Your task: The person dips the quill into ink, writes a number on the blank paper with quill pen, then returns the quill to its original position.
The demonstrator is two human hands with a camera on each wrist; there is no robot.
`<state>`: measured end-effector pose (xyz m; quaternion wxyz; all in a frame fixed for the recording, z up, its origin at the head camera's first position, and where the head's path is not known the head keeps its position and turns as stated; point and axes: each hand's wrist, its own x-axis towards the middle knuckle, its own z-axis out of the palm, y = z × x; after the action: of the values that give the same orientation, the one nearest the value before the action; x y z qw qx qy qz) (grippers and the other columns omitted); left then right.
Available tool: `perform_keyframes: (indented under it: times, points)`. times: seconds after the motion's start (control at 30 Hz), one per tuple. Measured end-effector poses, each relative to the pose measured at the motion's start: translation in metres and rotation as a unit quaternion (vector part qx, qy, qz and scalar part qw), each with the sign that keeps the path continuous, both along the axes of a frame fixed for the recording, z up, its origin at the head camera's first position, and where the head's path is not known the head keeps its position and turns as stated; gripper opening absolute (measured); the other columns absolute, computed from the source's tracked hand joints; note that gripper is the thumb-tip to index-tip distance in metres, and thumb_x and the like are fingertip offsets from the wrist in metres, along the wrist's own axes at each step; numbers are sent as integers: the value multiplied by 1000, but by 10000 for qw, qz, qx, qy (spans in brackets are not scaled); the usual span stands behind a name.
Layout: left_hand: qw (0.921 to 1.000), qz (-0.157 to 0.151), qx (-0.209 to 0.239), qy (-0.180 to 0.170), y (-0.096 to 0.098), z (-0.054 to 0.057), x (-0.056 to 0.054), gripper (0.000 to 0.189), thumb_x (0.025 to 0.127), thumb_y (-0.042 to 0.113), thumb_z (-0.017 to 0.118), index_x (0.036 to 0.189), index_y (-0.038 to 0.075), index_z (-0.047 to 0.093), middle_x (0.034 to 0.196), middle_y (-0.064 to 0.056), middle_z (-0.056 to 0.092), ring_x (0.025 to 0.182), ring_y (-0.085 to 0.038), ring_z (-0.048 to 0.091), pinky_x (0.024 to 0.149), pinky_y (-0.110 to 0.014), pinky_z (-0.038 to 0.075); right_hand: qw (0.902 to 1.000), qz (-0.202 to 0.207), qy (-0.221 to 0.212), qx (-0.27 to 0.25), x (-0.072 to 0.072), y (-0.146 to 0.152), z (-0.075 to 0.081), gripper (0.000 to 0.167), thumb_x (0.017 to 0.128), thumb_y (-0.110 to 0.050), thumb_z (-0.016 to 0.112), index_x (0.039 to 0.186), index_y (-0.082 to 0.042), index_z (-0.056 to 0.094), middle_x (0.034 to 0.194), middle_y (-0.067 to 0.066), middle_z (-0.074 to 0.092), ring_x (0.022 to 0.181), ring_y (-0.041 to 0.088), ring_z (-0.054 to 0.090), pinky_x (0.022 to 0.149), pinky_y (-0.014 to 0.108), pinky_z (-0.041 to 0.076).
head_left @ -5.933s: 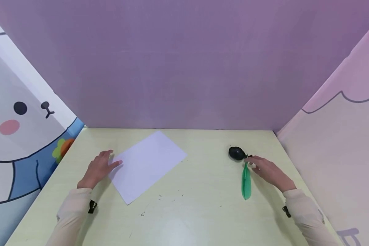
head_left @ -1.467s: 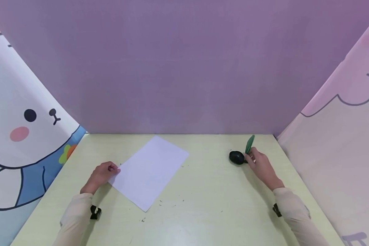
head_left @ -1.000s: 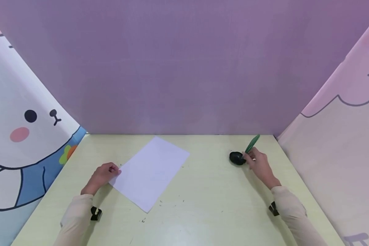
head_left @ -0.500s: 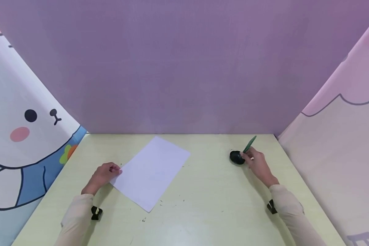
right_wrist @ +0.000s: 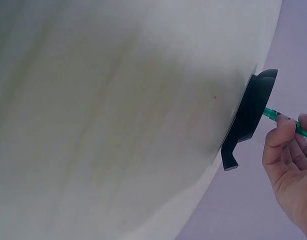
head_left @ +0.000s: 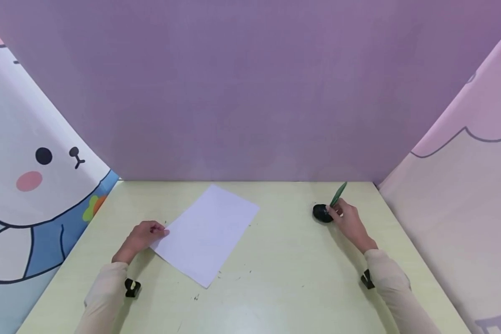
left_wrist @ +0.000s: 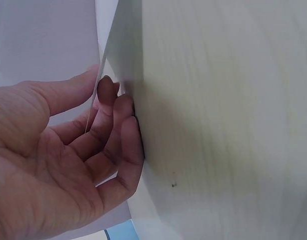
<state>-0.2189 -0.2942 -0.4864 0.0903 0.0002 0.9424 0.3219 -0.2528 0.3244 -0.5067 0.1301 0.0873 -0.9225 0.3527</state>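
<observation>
My left hand point(head_left: 144, 235) pinches the left corner of a white sheet of paper point(head_left: 208, 234) between thumb and fingers. In the left wrist view the paper's edge point(left_wrist: 104, 62) rises slightly off the table, and the other fingers are curled beneath it. My right hand point(head_left: 350, 222) holds a slim green pen point(head_left: 338, 194) with a leaf-shaped top end, tilted up and away. Its lower end point(right_wrist: 269, 113) reaches into a small black oval dish point(head_left: 322, 213), seen from the side in the right wrist view as shallow with a short bent handle point(right_wrist: 230, 159).
Both things rest on a pale wooden table point(head_left: 275, 260) with a few dark specks point(head_left: 196, 298) near the front. A purple wall point(head_left: 250, 93) closes the back; cartoon-printed panels point(head_left: 46, 185) stand at the sides.
Since the earliest frame, the right hand has taken up the green pen and brought its lower end to the dish. The left hand now pinches the paper, which has turned and shifted slightly right.
</observation>
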Motion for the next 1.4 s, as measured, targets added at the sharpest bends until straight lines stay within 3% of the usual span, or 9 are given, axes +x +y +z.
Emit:
perform_keyframes:
  times: [0.17, 0.4, 0.6, 0.8, 1.13, 1.4]
  points:
    - [9998, -179, -53, -82, -1, 2, -1, 33, 103, 25, 66, 110, -7, 70, 106, -19, 69, 97, -31, 60, 85, -45, 52, 10000, -20, -77, 46, -1, 1, 1, 16, 104, -13, 65, 107, 3, 64, 90, 15, 71, 76, 22, 62, 57, 24, 49]
    - [9997, -154, 25, -194, 1, 4, 0, 28, 102, 25, 68, 105, -3, 69, 100, -13, 65, 93, -27, 56, 77, -33, 45, 9999, 69, -15, 92, 1, 3, 2, 20, 105, -16, 65, 107, 4, 66, 92, 16, 72, 80, 24, 66, 62, 25, 53]
    - [9994, -47, 15, -335, 4, 8, 1, 29, 101, 26, 68, 103, -3, 67, 99, -13, 62, 93, -27, 54, 76, -34, 44, 9996, 60, 203, 167, 0, 3, 1, 18, 106, -16, 64, 108, 2, 68, 92, 12, 72, 81, 21, 65, 68, 27, 53]
    - [9992, -82, -140, -361, 3, 10, 0, 29, 102, 24, 67, 104, -5, 69, 102, -16, 66, 96, -29, 57, 80, -38, 47, 9994, 37, 295, 152, 1, 4, 2, 17, 105, -14, 65, 108, 2, 68, 90, 11, 72, 78, 19, 62, 65, 25, 50]
    - [9986, -344, 22, -405, -1, 5, -3, 22, 103, 18, 65, 95, -2, 70, 78, -4, 55, 78, -19, 50, 68, -30, 41, 9991, 188, 383, -43, 4, 0, 6, 14, 104, -11, 66, 107, 2, 68, 94, 16, 74, 82, 22, 66, 69, 22, 54]
    - [9963, -283, 352, -725, -1, 2, 1, 18, 102, 17, 66, 97, 0, 69, 72, 0, 53, 69, -17, 50, 63, -27, 41, 9994, 115, 294, -112, 7, 0, 6, 18, 104, -13, 66, 108, 3, 69, 92, 16, 75, 82, 21, 67, 68, 21, 58]
